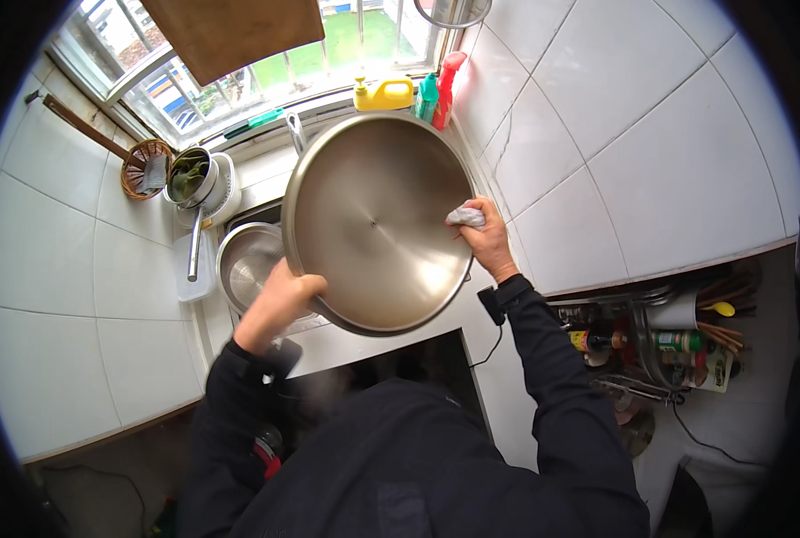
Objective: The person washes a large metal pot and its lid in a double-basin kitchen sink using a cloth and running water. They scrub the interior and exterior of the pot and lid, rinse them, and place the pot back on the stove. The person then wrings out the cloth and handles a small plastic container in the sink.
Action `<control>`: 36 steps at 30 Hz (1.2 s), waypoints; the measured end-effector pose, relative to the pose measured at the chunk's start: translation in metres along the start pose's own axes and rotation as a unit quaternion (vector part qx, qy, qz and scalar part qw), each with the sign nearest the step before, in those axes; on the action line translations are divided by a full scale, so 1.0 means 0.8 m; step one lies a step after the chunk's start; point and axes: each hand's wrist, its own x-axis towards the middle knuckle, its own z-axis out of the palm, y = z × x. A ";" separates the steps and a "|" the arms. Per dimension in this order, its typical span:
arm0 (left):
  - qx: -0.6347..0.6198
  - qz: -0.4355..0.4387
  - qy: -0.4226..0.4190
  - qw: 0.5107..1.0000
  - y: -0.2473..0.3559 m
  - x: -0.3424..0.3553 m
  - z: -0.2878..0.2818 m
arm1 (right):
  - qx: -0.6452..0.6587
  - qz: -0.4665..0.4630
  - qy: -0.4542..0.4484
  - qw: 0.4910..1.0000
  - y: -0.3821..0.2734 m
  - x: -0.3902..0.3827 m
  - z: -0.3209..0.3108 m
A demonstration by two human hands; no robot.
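Observation:
A large, shallow, round steel vessel (pixel 377 260) is tilted up, its hollow brushed inside facing me. A small dark mark sits at its centre; whether it is a pan or a pot lid I cannot tell. My left hand (pixel 279 305) grips its lower left rim, thumb over the edge and the other fingers hidden behind. At the right rim, my right hand (pixel 491 242) is closed around a crumpled whitish cloth (pixel 465 217) and presses it against the edge. Left of the vessel, a smaller steel basin (pixel 246 260) rests at the sink, partly covered by it.
A saucepan with green leaves (pixel 189 176) sits by the left wall, beside a wicker basket (pixel 144 170). Along the windowsill stand a yellow pump bottle (pixel 384 94), a green bottle (pixel 426 97) and a red spray bottle (pixel 447 85). The faucet (pixel 295 130) rises behind the vessel.

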 end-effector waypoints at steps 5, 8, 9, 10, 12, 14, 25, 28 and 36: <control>0.091 -0.063 -0.097 0.989 0.068 0.025 -0.059 | 0.075 0.068 -0.027 0.995 -0.003 -0.009 -0.002; 0.018 -0.050 -0.040 0.998 0.080 0.037 -0.065 | 0.117 0.093 0.086 0.985 -0.011 -0.039 0.032; -0.009 -0.015 0.000 1.000 0.076 0.035 -0.056 | 0.149 0.115 0.125 0.974 -0.015 -0.052 0.046; -0.042 0.025 0.037 0.998 0.070 0.031 -0.046 | 0.194 0.133 0.162 0.958 -0.019 -0.063 0.060; -0.021 0.118 0.083 0.989 0.037 0.009 -0.001 | 0.208 0.171 0.199 0.942 -0.028 -0.086 0.084; -0.171 0.181 0.133 0.959 -0.005 -0.006 0.070 | 0.215 0.235 0.205 0.925 -0.035 -0.102 0.103; -0.117 0.068 0.175 0.975 -0.081 -0.006 0.061 | -0.028 0.048 0.082 0.995 0.010 -0.058 0.044; -0.047 0.097 0.078 0.991 -0.045 -0.003 0.013 | -0.065 0.042 -0.056 0.995 0.006 -0.010 -0.007; -0.061 -0.026 -0.051 0.997 0.052 0.040 -0.077 | 0.106 0.135 0.012 0.985 -0.021 -0.024 0.012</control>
